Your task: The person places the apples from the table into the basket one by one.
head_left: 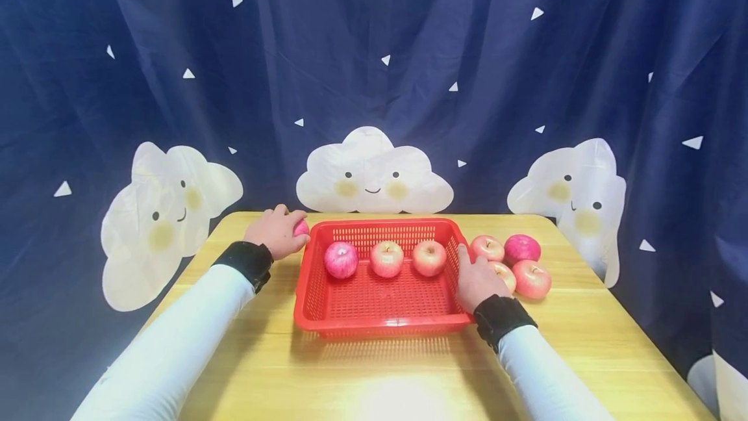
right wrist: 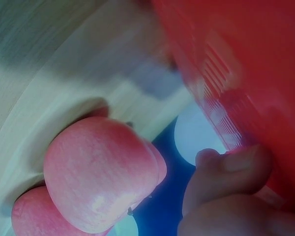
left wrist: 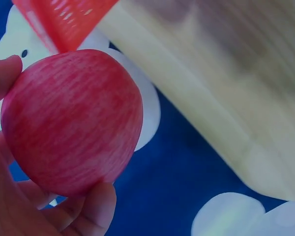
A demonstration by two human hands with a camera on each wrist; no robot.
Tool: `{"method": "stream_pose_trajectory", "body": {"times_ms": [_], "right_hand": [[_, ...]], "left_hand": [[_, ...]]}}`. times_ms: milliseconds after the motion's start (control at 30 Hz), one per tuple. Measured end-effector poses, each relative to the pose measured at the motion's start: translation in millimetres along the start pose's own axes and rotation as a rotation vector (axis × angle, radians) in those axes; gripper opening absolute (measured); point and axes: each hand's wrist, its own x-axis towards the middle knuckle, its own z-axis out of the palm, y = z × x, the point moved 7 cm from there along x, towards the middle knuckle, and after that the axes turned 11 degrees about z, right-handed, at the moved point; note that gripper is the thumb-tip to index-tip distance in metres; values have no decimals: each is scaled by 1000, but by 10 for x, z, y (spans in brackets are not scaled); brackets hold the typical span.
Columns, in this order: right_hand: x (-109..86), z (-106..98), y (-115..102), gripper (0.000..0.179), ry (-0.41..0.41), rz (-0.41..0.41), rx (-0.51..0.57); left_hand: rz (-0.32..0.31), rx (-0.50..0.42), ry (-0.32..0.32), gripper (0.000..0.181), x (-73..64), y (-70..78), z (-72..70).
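Note:
My left hand point(head_left: 276, 232) holds a red apple point(left wrist: 73, 123) just off the left rim of the red plastic basket point(head_left: 386, 327). Its thumb and fingers curl round the fruit in the left wrist view. On the basket's right side, my right hand point(head_left: 480, 281) grips the rim, with fingertips point(right wrist: 246, 164) against the red wall. Inside the basket a row runs along the back: a darker pink apple point(head_left: 341, 260), a paler apple point(head_left: 387, 259) and another pale apple point(head_left: 429, 258).
Several more apples point(head_left: 532, 279) sit in a group on the wooden table point(head_left: 362, 382), right of the basket and close to my right hand, which partly hides one. A dark blue curtain point(head_left: 327, 51) with white clouds and triangles hangs behind the table.

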Motion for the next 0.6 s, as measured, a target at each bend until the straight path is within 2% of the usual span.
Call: {"method": "stream_pose_trajectory", "body": {"times_ms": [167, 333, 600], "right_hand": [[-2, 0, -4, 78, -9, 5, -1], [-3, -8, -2, 78, -18, 15, -1], [-12, -14, -7, 79, -1, -1, -5]], "left_hand": [[18, -11, -13, 62, 20, 146, -130], [63, -24, -41, 63, 72, 377, -195], [157, -23, -97, 66, 175, 875, -106]]}}
